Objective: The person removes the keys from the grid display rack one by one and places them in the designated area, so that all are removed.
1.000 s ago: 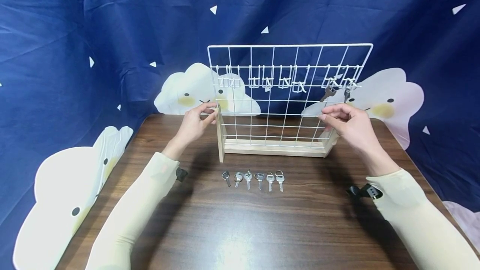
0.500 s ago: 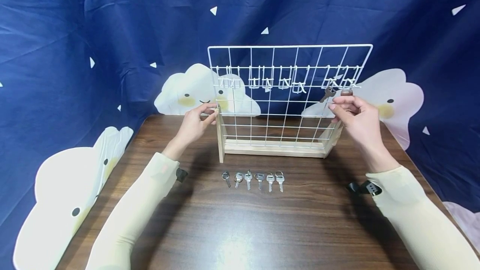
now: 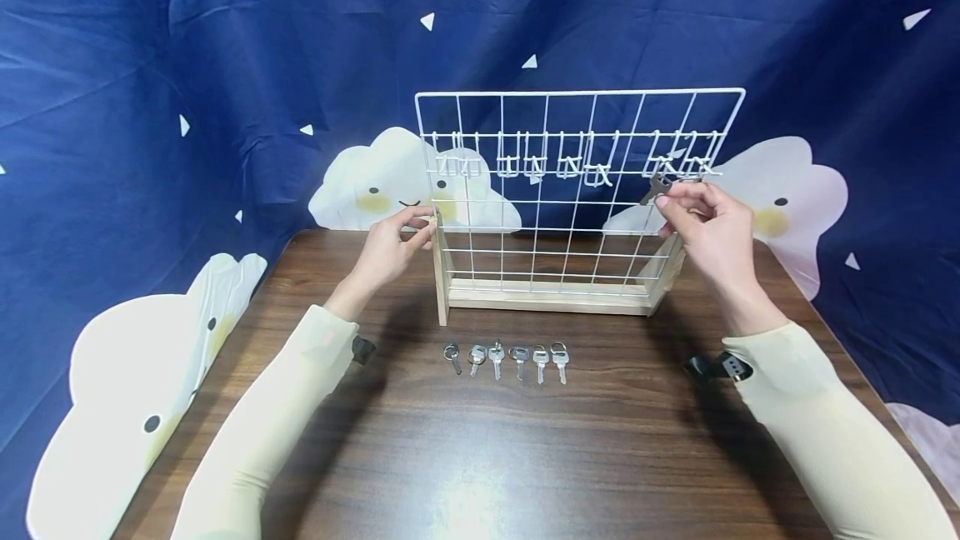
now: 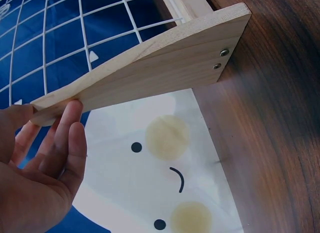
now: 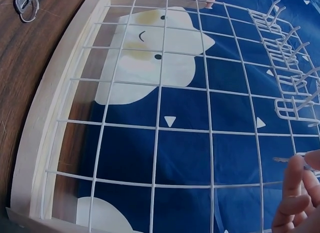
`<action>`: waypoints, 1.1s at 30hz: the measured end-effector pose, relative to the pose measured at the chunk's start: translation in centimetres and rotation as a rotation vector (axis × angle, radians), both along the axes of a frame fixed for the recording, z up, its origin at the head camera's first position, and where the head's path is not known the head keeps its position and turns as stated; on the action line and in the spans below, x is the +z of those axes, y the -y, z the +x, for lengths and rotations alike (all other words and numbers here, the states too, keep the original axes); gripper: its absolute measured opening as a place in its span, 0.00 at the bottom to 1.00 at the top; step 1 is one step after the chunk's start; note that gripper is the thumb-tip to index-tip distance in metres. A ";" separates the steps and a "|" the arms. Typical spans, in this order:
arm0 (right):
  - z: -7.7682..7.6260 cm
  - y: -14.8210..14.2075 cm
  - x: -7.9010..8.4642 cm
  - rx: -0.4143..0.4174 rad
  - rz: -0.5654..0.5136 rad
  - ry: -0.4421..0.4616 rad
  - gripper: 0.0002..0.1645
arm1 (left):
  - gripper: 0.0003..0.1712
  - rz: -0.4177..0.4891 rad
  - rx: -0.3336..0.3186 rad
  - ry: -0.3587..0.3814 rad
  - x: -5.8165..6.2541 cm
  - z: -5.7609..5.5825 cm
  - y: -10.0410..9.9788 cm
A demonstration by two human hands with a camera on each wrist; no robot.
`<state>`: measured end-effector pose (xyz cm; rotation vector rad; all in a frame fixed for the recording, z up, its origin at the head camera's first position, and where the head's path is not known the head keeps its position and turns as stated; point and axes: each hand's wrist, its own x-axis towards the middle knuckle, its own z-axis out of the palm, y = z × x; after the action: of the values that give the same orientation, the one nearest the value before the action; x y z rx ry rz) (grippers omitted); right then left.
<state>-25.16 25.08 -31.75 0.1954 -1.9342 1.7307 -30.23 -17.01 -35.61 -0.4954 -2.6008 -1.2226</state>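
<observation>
In the head view a white wire grid rack (image 3: 547, 297) with a wooden base and sides stands on the table. My left hand (image 3: 388, 247) grips the top of its left wooden side; in the left wrist view this hand (image 4: 45, 158) has thumb and fingers around the panel's tip. At the right hooks, my right hand (image 3: 708, 223) pinches a hanging dark key (image 3: 658, 187). In the right wrist view a key blade (image 5: 282, 159) pokes out from the fingertips of this hand (image 5: 302, 193). Another hanging key is mostly hidden behind the right hand.
Several silver keys with rings (image 3: 519, 362) lie in a row on the brown wooden table (image 3: 480, 440), in front of the rack. Several white wire hooks (image 3: 568, 163) hang along the upper grid. A blue curtain (image 3: 480, 15) with clouds covers the back.
My right hand has risen, first toward the rightmost hanging key, then slightly left to the dark key beside it. The left hand, the rack and the keys on the table have stayed put.
</observation>
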 end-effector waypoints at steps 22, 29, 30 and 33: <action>-0.5 0.7 0.5 -0.043 -0.018 -0.054 0.06 | 0.19 0.014 0.000 0.011 -0.2 -0.2 0.0; 0.2 0.7 0.6 -0.007 -0.075 -0.084 0.06 | 0.20 0.003 0.001 0.000 -0.1 -0.1 0.0; 0.3 0.7 0.5 -0.005 -0.079 -0.089 0.06 | 0.20 0.002 0.001 -0.002 -0.1 -0.1 0.0; 0.6 0.6 0.5 0.005 -0.103 -0.097 0.06 | 0.20 0.000 0.007 -0.012 -0.2 -0.1 0.0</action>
<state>-24.58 24.49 -31.23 0.2421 -1.7719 1.7852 -30.36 -17.03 -35.84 -0.4915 -2.5901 -1.2134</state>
